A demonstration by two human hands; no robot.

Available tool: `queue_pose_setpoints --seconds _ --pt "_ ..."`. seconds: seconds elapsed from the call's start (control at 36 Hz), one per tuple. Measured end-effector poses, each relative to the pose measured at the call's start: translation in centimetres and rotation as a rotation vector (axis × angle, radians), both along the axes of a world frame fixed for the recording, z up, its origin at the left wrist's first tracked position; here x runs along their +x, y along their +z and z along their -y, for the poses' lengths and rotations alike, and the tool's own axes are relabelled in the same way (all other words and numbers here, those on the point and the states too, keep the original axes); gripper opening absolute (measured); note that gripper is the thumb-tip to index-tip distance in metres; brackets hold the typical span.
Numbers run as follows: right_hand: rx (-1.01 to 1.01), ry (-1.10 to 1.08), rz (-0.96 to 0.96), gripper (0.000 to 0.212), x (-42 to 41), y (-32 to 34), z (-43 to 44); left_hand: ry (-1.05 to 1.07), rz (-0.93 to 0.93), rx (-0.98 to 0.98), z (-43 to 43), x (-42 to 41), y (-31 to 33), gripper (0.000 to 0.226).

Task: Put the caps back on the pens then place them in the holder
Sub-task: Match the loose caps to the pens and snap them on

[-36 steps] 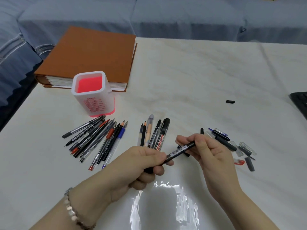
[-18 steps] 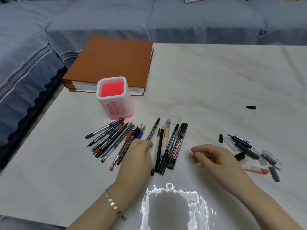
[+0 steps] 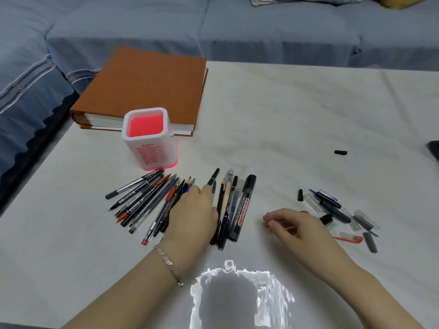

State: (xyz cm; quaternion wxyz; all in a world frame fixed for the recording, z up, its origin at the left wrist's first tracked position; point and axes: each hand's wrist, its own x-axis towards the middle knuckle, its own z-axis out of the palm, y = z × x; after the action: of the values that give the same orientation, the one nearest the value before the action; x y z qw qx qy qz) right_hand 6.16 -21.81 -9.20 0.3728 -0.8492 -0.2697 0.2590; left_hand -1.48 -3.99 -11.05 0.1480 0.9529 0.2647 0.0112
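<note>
Both hands are now empty, the capped pen (image 3: 213,177) laid by the flat left hand (image 3: 192,210), the loosely curled right hand (image 3: 294,224) near the caps (image 3: 333,210), the holder (image 3: 152,153) beyond unfilled.

A white counter (image 3: 285,110) carries a brown binder (image 3: 142,84) at far left, a white holder (image 3: 152,150) just near it, a fan of pens (image 3: 142,200) nearer still, a second pen cluster (image 3: 244,205) at center, loose caps (image 3: 333,211) at right, and one black cap (image 3: 340,152) apart, farther back.
</note>
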Motion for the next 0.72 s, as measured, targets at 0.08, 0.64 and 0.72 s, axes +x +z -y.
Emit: queue_pose_setpoints --seconds 0.08,0.64,0.72 --pt "-0.033 -0.034 0.054 0.029 1.0 0.3 1.3 -0.006 0.022 -0.016 0.1 0.3 0.3 0.021" --pt "-0.117 -0.130 0.148 0.031 3.2 0.8 5.8 0.094 -0.117 -0.151 1.0 1.0 1.0 0.028" --pt "-0.118 -0.134 0.163 0.032 3.2 0.6 5.8 0.100 -0.123 -0.180 1.0 1.1 1.0 0.021"
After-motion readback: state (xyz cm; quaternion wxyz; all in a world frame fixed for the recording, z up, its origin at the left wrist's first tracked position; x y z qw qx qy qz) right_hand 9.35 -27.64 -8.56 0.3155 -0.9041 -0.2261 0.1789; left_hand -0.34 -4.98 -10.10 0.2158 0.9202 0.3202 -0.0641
